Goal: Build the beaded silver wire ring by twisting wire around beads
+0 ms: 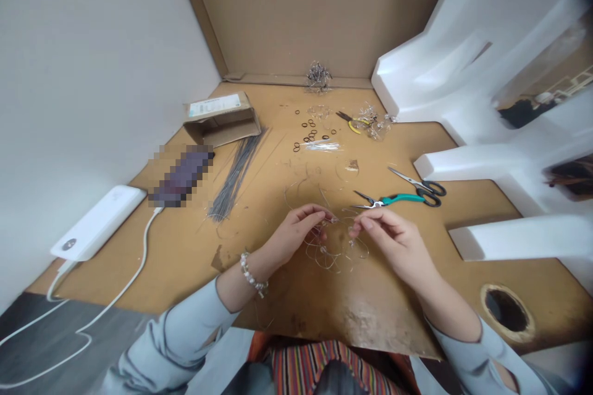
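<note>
Your L hand (294, 236) & R hand (391, 245) bring fingertips together at the fine wire tangle (331, 253), lower centre, can't tell if clamped; it's light, springy, snag-prone, so take it by short lengths, not loose loops.

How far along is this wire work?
Done, it seems: a small wire cluster sits at the back. In hand: the left hand and right hand pinch thin wire. Remaining: a bundle of grey rods and small black rings lie apart.
</note>
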`<state>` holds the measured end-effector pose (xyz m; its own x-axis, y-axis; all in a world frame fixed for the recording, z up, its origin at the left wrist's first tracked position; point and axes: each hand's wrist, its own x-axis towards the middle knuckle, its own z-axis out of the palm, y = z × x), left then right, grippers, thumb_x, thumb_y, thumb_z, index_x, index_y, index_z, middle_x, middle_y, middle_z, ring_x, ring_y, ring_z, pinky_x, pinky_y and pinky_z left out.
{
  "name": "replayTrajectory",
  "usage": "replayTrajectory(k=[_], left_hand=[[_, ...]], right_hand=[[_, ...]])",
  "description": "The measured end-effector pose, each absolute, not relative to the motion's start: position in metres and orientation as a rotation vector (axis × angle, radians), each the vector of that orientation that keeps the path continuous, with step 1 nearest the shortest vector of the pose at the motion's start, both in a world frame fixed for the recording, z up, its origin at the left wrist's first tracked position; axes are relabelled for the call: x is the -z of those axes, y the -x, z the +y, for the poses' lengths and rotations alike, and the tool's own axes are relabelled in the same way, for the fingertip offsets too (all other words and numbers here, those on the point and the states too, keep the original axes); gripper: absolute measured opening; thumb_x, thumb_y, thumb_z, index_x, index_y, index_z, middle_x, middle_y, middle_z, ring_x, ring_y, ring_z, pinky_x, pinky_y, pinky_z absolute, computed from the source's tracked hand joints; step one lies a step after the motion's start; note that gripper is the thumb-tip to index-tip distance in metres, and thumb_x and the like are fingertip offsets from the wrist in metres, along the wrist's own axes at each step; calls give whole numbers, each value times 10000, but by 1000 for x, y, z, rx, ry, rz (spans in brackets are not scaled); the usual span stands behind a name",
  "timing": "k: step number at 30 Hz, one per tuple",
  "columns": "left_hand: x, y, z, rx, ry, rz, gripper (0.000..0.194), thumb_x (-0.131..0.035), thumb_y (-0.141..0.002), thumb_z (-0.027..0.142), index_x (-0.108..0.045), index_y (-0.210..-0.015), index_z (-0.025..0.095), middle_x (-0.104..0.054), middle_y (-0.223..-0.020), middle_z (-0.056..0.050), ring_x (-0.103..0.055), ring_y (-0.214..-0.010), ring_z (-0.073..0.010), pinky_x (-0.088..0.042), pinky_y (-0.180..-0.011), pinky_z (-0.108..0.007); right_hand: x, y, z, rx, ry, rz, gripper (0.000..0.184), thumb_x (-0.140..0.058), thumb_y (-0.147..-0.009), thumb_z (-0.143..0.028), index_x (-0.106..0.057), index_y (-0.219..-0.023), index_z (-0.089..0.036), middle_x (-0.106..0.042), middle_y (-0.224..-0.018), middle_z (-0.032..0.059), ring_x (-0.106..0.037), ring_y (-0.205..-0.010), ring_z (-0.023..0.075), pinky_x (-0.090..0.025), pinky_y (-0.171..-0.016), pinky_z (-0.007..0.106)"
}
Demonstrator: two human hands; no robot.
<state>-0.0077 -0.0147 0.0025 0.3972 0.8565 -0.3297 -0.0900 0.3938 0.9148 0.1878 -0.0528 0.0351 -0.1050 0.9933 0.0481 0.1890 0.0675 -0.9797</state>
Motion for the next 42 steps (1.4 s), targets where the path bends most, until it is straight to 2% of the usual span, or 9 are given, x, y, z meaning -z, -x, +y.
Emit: replayTrajectory(k=[6, 11, 15, 18, 24, 35, 42], left_hand=[[-2, 9, -15, -706, -932, 806, 376, -568, -838, 448, -696, -951, 112, -693, -915, -97, -630, -758, -148, -492, -718, -272], [0, 9, -14, -731, -843, 770, 359, -616, -812, 427, -692, -962, 110, -687, -994, -113, -647, -835, -181, -488, -836, -342], [2, 10, -14, -722, -922, 826, 306, -727, -735, 327, -684, -979, 148, -684, -1033, -83, -642, -894, -171, -454, -898, -338], [2, 11, -14, -705, -980, 843, 331, -775, -682, 250, -676, -987, 167, -685, -1051, -65, -640, -930, -164, -447, -909, -316], [2, 11, -13, -711, -935, 832, 354, -697, -763, 381, -680, -1005, 124, -694, -1025, -106, -659, -909, -191, -474, -896, -357], [2, 13, -8, -701, -832, 784, 366, -723, -744, 382, -680, -978, 105, -680, -1051, -126, -669, -844, -174, -512, -805, -321], [8, 19, 1, -735, -755, 669, 335, -687, -784, 370, -682, -963, 87, -704, -1009, -147, -679, -854, -182, -501, -805, -309]], right_hand=[[-32, -186, -50, -1182, 1278, -1434, 195, -585, -851, -386, -631, -789, -206, -675, -690, 18, -629, -663, 148, -494, -659, 273], [-25, -191, -48, -1192, 1266, -1280, 185, -616, -835, -382, -651, -796, -205, -670, -706, 5, -638, -676, 138, -498, -689, 266], [-17, -193, -45, -1273, 1203, -1141, 160, -636, -826, -373, -671, -818, -218, -668, -740, -7, -647, -696, 130, -495, -711, 264], [-15, -193, -43, -1383, 1141, -974, 166, -676, -788, -381, -683, -801, -216, -663, -735, -8, -646, -673, 125, -494, -688, 260], [-18, -193, -37, -1525, 1088, -753, 203, -760, -690, -383, -700, -752, -200, -655, -692, -5, -625, -613, 110, -481, -620, 233], [-19, -193, -37, -1552, 1107, -739, 203, -775, -671, -373, -702, -735, -195, -653, -684, -6, -622, -599, 108, -481, -598, 221], [-16, -190, -36, -1554, 1136, -744, 211, -782, -667, -370, -704, -745, -190, -660, -696, -3, -628, -637, 103, -508, -651, 219]])
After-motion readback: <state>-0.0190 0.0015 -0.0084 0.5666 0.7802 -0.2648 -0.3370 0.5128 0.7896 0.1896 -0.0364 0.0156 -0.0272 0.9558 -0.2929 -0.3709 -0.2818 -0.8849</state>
